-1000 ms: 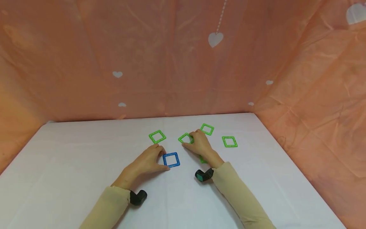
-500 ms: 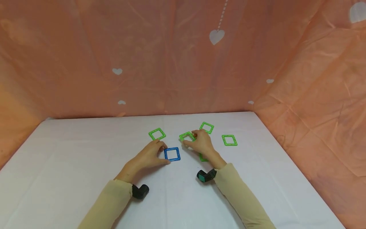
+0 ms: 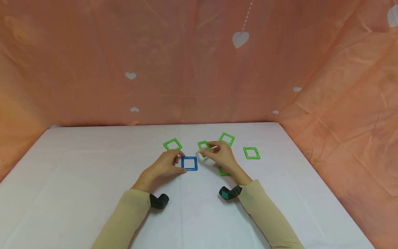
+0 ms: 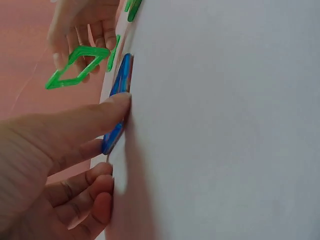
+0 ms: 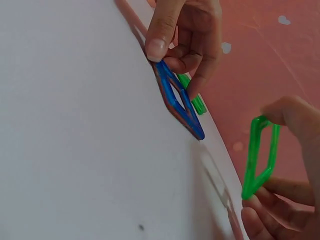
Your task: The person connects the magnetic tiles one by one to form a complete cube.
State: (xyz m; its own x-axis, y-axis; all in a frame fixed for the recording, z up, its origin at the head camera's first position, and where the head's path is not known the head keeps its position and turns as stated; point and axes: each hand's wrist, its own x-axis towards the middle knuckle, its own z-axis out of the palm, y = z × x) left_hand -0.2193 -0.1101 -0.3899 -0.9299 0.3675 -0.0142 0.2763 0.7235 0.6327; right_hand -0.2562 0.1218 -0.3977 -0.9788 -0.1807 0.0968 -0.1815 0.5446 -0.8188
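A blue square magnetic tile (image 3: 196, 164), an open frame, lies on the white table right of my left hand (image 3: 164, 164). That hand pinches its near and far edges, the thumb (image 4: 117, 106) on the near side. My right hand (image 3: 224, 156) grips a green square magnetic tile (image 5: 253, 155) by its edges, thumb against fingers. This green tile is tilted up and raised off the table just beyond the blue one; its shadow falls apart from it in the right wrist view. Fingers cover part of its right side in the head view.
Other green square tiles lie flat: one (image 3: 172, 140) just beyond my left fingers, one (image 3: 229, 135) behind my right hand, one (image 3: 252, 157) farther right, and one (image 3: 224, 174) partly hidden under my right wrist. An orange curtain (image 3: 155, 97) with hearts hangs behind the table (image 3: 77, 180).
My right hand has lifted the green tile off the table and tilted it upright. My left hand has pushed the blue tile slightly away and turned it straighter. The head view has shifted a little.
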